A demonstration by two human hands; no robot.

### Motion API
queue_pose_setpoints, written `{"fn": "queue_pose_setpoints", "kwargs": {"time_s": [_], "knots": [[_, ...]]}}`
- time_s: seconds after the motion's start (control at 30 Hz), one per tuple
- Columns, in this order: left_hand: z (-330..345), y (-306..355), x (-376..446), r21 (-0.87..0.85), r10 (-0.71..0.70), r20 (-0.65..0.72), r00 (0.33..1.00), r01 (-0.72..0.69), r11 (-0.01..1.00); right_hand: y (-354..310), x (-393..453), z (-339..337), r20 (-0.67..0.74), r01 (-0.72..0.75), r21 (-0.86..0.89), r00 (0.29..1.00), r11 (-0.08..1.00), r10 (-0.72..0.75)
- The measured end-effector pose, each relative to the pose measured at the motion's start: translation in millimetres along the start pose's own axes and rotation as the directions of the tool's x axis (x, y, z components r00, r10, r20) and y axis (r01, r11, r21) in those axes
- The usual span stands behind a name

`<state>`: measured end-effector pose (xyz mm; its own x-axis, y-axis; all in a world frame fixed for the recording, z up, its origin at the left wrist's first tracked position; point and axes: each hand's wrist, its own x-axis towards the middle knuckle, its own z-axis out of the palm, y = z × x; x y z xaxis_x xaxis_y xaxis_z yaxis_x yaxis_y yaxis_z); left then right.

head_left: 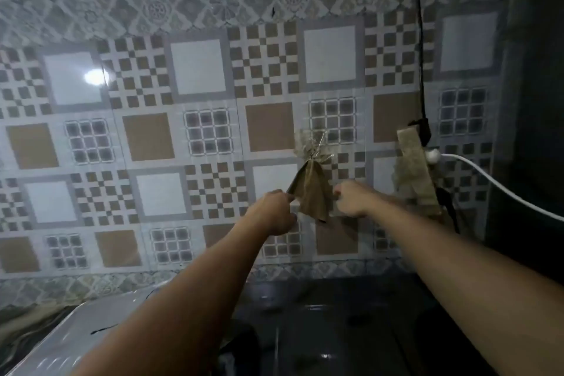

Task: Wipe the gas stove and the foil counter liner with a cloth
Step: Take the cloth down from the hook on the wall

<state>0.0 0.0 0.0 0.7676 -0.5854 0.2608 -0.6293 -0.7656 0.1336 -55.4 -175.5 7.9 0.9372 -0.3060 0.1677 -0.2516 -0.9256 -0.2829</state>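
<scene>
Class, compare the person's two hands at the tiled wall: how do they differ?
The left hand pinches an edge of the hanging brown cloth; the right hand sits beside the cloth, its grip unclear. The left hand is lower, the right hand higher. Both are raised at the wall.

Head camera facing the tiled wall

It is looking forward and slightly down from close range, taking in the wall [213, 119], both outstretched forearms and the dark stove [320, 330] along the bottom edge.

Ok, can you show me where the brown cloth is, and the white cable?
brown cloth [311, 192]: head view, middle of the hanging fabric.
white cable [494, 178]: head view, midway along its curve at the right.
</scene>
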Motion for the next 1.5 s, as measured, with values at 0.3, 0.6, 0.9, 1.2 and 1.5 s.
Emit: {"fn": "queue_pose_setpoints", "kwargs": {"time_s": [0.3,0.6,0.9,1.2,1.5], "knots": [[17.9,3.9,69.0,0.013,0.035,0.061,0.998,-0.035,0.999,-0.4,59.7,24.4,-0.060,0.035,0.008,0.998,0.999,-0.034],[12.8,10.6,83.2,-0.067,-0.013,-0.088,0.996,0.007,0.998,-1.6,59.7,8.4,-0.233,0.116,0.174,0.970,0.978,-0.073],[-52.9,8.0,39.5,-0.093,0.009,-0.398,0.918,-0.050,0.994,-8.9,5.0,-48.1,-0.559,0.270,0.194,0.820,0.943,-0.120],[-116.6,42.5,-83.3,-0.470,-0.004,-0.309,0.951,-0.149,0.870,-52.2,-130.5,-105.2,-0.656,0.417,0.323,0.745,0.850,-0.116],[-95.4,97.2,-229.8,-0.909,0.504,0.105,0.857,-0.123,0.399,-66.5,-315.7,-108.1,-0.497,0.319,0.472,0.866,0.822,-0.051]]}}
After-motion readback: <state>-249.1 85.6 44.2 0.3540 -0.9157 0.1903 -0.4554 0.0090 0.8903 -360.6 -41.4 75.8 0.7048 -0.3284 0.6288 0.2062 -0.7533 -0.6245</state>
